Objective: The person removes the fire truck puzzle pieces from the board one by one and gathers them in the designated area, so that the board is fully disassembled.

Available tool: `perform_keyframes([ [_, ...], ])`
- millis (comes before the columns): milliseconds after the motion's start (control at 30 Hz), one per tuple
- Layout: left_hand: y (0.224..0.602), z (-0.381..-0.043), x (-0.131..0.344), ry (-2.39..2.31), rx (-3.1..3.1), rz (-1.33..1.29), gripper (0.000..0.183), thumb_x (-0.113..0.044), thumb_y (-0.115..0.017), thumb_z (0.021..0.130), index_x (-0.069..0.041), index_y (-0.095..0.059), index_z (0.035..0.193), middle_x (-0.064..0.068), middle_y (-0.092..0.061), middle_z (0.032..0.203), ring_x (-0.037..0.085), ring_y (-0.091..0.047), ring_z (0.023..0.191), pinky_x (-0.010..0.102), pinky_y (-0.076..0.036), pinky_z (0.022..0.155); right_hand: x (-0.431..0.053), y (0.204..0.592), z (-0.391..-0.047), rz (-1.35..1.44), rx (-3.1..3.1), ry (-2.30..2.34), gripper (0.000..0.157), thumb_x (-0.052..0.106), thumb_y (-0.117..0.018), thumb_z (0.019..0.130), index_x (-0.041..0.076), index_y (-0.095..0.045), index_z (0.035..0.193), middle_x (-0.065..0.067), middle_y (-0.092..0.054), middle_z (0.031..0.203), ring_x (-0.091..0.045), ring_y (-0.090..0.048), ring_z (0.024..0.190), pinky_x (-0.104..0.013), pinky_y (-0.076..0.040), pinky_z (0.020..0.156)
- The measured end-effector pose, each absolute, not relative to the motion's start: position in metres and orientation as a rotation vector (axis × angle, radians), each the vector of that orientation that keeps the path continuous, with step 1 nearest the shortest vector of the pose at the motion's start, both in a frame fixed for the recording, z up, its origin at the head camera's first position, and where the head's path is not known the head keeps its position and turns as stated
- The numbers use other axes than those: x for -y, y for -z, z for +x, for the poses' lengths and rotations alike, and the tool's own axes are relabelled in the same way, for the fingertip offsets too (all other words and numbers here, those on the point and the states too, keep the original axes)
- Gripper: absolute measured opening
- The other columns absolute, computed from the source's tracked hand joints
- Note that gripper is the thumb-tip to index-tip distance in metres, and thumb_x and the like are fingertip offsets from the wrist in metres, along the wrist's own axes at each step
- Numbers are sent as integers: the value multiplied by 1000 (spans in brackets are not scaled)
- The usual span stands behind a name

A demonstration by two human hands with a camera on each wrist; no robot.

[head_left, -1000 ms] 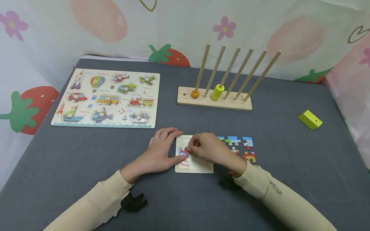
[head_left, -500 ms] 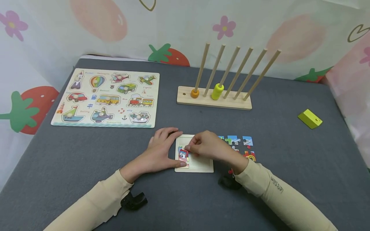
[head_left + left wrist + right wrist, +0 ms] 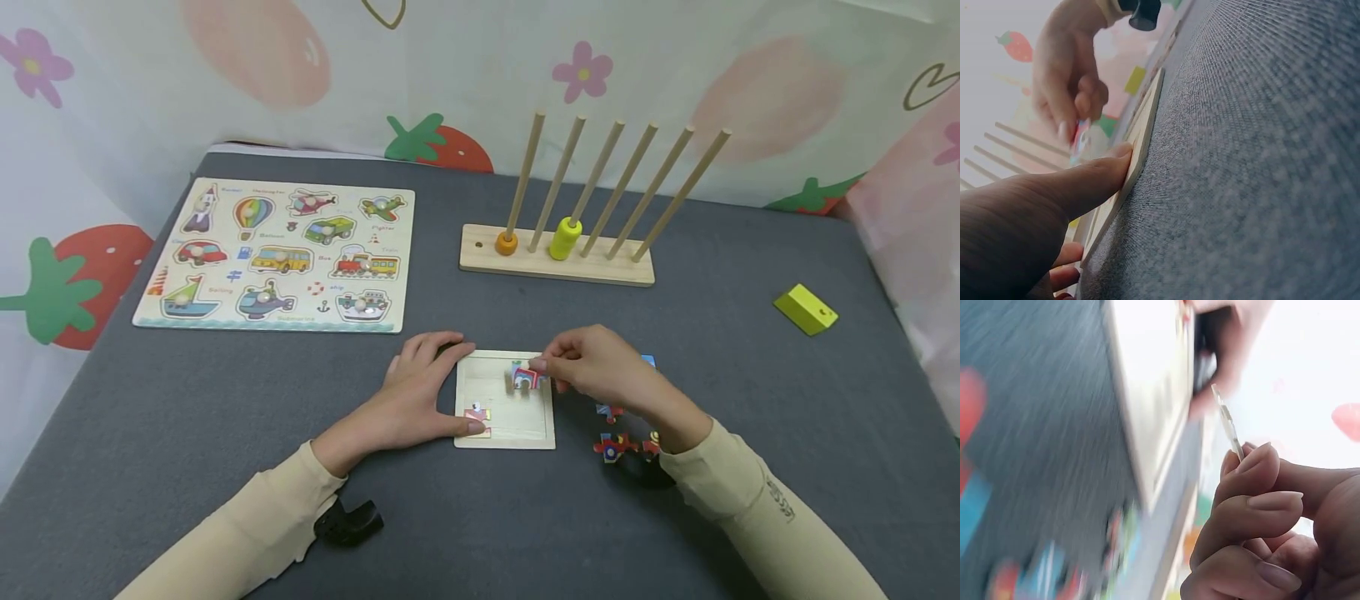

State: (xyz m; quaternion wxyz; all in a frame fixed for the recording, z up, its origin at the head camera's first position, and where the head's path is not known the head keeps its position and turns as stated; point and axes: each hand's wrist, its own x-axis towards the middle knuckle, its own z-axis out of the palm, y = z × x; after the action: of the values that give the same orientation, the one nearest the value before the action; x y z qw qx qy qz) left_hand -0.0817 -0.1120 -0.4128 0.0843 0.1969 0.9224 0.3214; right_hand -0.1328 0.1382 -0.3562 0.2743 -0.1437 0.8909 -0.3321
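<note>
My right hand pinches a jigsaw piece between thumb and fingertips, above the upper right of a small wooden puzzle tray. The piece has red, white and blue colours; in the right wrist view its thin edge stands out from the fingertips. My left hand lies at the tray's left side, fingers extended towards the top left corner. Its thumb rests on the tray in the left wrist view. Near that thumb, a pink jigsaw piece lies in the tray's lower left.
Several loose jigsaw pieces, such as a red and blue one, lie right of the tray, partly hidden by my right arm. Behind are a wooden peg stand with coloured rings and a vehicle puzzle board. A yellow block sits far right.
My right hand has lifted the piece from the tray's left side and carried it right and slightly away from me. The left hand stays almost still, its thumb slightly lower than a second ago.
</note>
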Motion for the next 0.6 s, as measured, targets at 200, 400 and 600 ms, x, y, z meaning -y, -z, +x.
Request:
perform_keyframes([
  [200, 410, -80, 113, -977, -2734, 562, 91, -49, -81, 71, -13, -40, 145, 9, -29, 150, 31, -19, 139, 57, -25, 102, -177, 352, -129, -257, -2406, 870, 35, 43, -62, 91, 9, -68, 86, -4, -54, 61, -15, -42, 49, -30, -38, 45],
  [400, 411, -81, 113, -980, -2734, 564, 91, -49, -81, 71, -13, -40, 145, 9, -30, 150, 30, -19, 139, 57, -25, 102, -191, 359, -121, -210, -2398, 823, 38, 46, -64, 89, 10, -68, 79, 1, -47, 53, -12, -36, 45, -27, -31, 44],
  [600, 411, -81, 112, -987, -2729, 569, 91, -48, -81, 71, -13, -41, 145, 9, -30, 149, 30, -18, 139, 58, -25, 102, -193, 368, -117, -224, -2440, 806, 32, 41, -65, 90, 11, -68, 79, 2, -49, 54, -13, -40, 48, -26, -30, 45],
])
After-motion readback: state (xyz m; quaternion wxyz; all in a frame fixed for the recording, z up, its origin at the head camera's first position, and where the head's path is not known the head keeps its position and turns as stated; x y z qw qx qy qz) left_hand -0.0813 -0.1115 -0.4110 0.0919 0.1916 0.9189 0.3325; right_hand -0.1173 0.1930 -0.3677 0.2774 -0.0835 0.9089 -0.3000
